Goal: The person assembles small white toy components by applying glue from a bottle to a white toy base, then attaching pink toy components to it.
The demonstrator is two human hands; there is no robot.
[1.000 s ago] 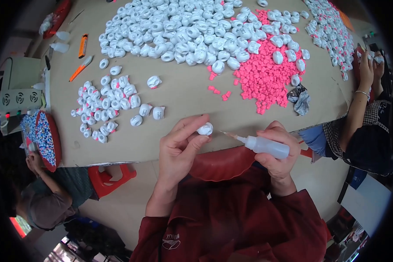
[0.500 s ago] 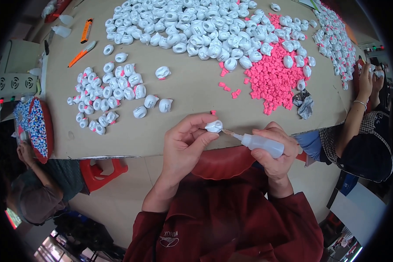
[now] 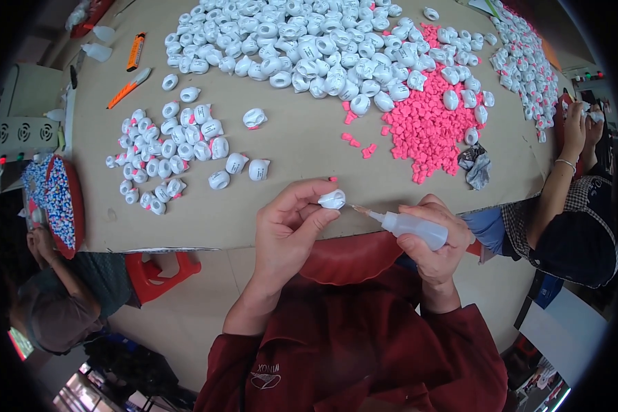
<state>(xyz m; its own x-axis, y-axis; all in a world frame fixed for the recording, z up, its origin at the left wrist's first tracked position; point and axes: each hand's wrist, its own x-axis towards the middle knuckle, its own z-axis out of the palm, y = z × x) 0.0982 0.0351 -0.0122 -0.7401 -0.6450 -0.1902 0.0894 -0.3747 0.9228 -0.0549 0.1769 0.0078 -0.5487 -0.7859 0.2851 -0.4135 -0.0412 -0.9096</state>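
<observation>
Between thumb and fingers, my left hand (image 3: 288, 226) pinches a small white hollow plastic part (image 3: 332, 199) above the table's near edge. My right hand (image 3: 436, 237) is wrapped round a translucent squeeze bottle (image 3: 419, 230) with a thin brownish nozzle tip (image 3: 360, 209). That tip points left at the white part, with a small gap between them. Just beyond my left fingers lies one pink piece (image 3: 333, 179). Farther left sits a group of white parts (image 3: 178, 144), many with pink pieces on them. A few more white parts (image 3: 236, 163) stand beside that group.
A large heap of white parts (image 3: 302, 41) covers the table's far middle, with a pile of pink pieces (image 3: 426, 130) to its right. Orange cutters (image 3: 128, 88) and crumpled grey material (image 3: 478, 169) lie there too. Co-workers sit at either side; a red stool (image 3: 159, 275) stands below.
The white part in my left hand has shifted slightly left, away from the nozzle tip. The bottle has barely moved, and a small gap now shows between tip and part.
</observation>
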